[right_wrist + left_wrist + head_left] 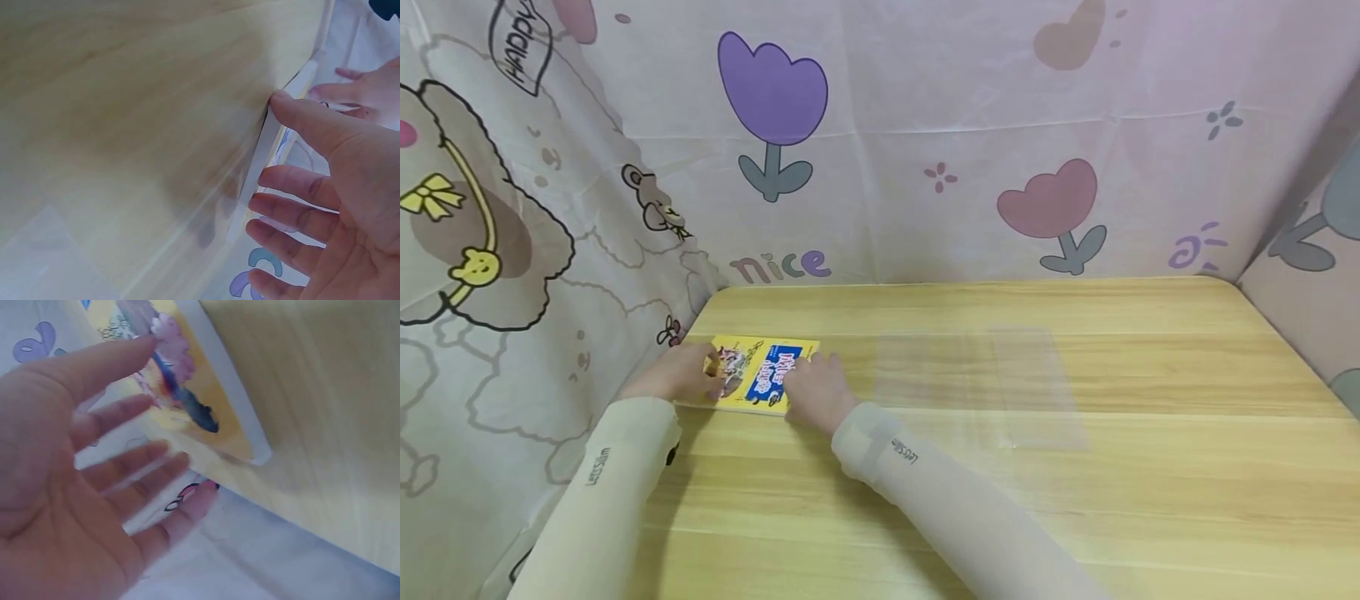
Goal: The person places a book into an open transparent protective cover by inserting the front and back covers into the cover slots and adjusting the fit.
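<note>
We find both hands spread open at the book (758, 373): left hand (681, 375) apparently touching, right hand (817, 392) lifting its edge.

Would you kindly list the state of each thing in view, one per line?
Thin yellow and blue picture book: closed, flat on the table's left part, cover up.
Clear plastic sheet: flat, right of the book, untouched.
Left hand: fingers spread, at the book's left edge.
Right hand: thumb on the book's edge.
Light wooden table: bears both.
</note>
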### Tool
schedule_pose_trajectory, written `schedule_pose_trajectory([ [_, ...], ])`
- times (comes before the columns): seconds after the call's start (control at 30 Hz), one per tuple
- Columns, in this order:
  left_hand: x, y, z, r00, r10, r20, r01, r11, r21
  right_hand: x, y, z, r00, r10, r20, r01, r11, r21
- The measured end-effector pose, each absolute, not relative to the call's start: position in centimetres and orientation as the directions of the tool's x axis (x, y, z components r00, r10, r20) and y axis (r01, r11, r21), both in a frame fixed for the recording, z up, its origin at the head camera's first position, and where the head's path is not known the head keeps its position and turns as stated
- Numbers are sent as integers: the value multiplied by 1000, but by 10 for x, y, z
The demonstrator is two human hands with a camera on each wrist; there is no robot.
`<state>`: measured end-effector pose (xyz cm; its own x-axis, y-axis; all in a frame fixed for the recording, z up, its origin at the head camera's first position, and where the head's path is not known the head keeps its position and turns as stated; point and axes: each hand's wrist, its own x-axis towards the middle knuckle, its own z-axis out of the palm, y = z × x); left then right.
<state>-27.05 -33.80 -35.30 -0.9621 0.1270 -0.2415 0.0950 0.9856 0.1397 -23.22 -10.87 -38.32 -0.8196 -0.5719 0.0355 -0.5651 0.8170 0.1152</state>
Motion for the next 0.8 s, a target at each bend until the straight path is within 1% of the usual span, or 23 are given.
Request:
schedule_pose_trajectory([
  [0.17,-282,-336,-360,-960,183,-214,149,975,167,-233,-108,-382,-824,-566,31,-561,821,102],
  [0.37,-287,-334,-366,-944,183,-273,130,971,201,-235,-104,-379,-820,-573,20,-568,817,97],
  [0.53,-287,-334,-366,-940,205,-273,159,970,183,-237,-98,-377,-806,-591,23,-584,801,132],
  [0.8,-284,-332,-363,-935,255,-245,203,955,218,-244,-91,-377,-812,-583,39,-567,803,185],
])
